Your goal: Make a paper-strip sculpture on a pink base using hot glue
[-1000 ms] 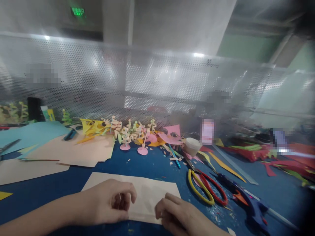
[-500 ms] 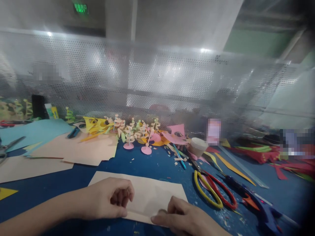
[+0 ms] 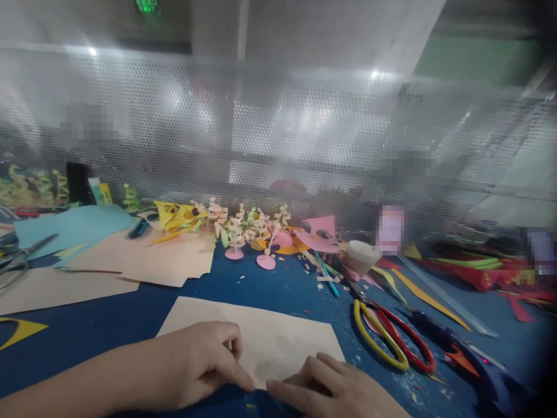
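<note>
A pale sheet of paper (image 3: 274,334) lies on the blue table in front of me. My left hand (image 3: 198,357) is closed at its near edge, fingers curled and a fingertip pressed on the paper. Close beside it, my right hand (image 3: 328,383) pinches the same edge, with its other fingers bent over the sheet. The two hands' tips almost meet near the middle of that edge. Parts of the near edge are hidden under both hands.
Scissors with yellow and red handles (image 3: 380,339) and a blue glue gun (image 3: 472,360) lie at the right. Stacked coloured paper (image 3: 161,264) and metal scissors (image 3: 21,261) are at the left. Paper spiral trees (image 3: 235,235) and a white cup (image 3: 361,255) stand farther back.
My left hand has slid right along the paper's near edge, closer to my right hand. The strip folded up there now looks pressed down. The camera view has shifted slightly.
</note>
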Motion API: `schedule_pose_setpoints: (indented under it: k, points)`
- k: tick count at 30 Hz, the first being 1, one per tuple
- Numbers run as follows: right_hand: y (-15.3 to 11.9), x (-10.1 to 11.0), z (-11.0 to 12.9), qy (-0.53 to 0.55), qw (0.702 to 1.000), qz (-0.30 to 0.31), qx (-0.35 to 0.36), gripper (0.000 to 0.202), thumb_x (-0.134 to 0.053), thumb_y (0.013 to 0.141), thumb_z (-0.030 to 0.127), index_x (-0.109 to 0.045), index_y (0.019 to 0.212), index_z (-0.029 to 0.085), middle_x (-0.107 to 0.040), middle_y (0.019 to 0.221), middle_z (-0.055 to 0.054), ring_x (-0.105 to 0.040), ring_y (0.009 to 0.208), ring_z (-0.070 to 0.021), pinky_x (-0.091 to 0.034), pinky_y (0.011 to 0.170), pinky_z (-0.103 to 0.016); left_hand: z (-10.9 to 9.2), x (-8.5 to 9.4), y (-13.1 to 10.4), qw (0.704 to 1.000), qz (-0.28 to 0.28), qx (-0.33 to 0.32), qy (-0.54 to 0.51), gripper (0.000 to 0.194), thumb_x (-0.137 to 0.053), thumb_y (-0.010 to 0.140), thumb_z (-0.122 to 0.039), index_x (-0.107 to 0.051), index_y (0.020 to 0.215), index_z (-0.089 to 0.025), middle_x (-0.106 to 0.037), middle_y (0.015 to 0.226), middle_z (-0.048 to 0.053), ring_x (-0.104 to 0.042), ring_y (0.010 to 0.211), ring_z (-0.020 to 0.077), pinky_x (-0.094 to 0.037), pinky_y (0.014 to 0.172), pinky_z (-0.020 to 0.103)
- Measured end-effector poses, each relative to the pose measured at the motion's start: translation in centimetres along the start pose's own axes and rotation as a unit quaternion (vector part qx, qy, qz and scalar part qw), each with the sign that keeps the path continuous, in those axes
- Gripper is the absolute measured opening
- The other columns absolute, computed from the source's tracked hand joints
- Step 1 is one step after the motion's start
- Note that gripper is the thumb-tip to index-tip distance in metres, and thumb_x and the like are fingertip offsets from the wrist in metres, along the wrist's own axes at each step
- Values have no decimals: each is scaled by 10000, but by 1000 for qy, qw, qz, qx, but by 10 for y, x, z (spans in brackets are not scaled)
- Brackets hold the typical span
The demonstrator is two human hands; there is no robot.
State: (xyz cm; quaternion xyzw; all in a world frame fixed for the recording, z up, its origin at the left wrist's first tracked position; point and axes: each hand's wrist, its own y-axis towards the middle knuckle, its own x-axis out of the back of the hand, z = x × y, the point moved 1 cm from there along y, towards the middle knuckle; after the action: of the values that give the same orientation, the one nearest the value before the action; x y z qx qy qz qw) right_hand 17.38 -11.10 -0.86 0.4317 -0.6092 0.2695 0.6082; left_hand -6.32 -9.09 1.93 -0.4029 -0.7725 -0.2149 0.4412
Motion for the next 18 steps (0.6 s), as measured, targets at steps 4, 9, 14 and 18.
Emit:
schedule_pose_setpoints:
  k: [4,9,14,18]
  points:
    - [4,-7,1,-55,998,-39,14,315,-324,891,371,-444,1179,329,-593,680,1,-549,547,-148,-390,433,-219,-2,-1,-1,1000,-2,-11,17,360,-424,789,-99,-630,1015,-289,-552,892,34,-544,754,129,-424,677,200]
    - [8,-11,4,-64,995,-76,19,348,-283,885,452,-459,1158,328,-598,660,18,-530,536,-142,-352,458,-241,-4,3,2,1000,-8,-6,9,339,-447,781,-106,-650,982,-290,-572,867,35,-556,731,133,-433,659,203]
    - [12,-5,9,-33,997,-64,-2,302,-361,872,429,-473,1135,332,-598,693,23,-536,594,-134,-352,513,-241,6,15,1,998,18,20,-61,201,-544,745,-160,-698,850,-232,-610,760,20,-561,666,117,-434,602,171]
    - [21,0,12,27,996,-80,20,295,-327,892,401,-531,1032,241,-620,775,9,-542,690,-136,-379,598,-258,20,21,-3,991,40,47,-117,138,-584,715,-186,-703,785,-188,-626,667,8,-560,642,123,-432,597,173]
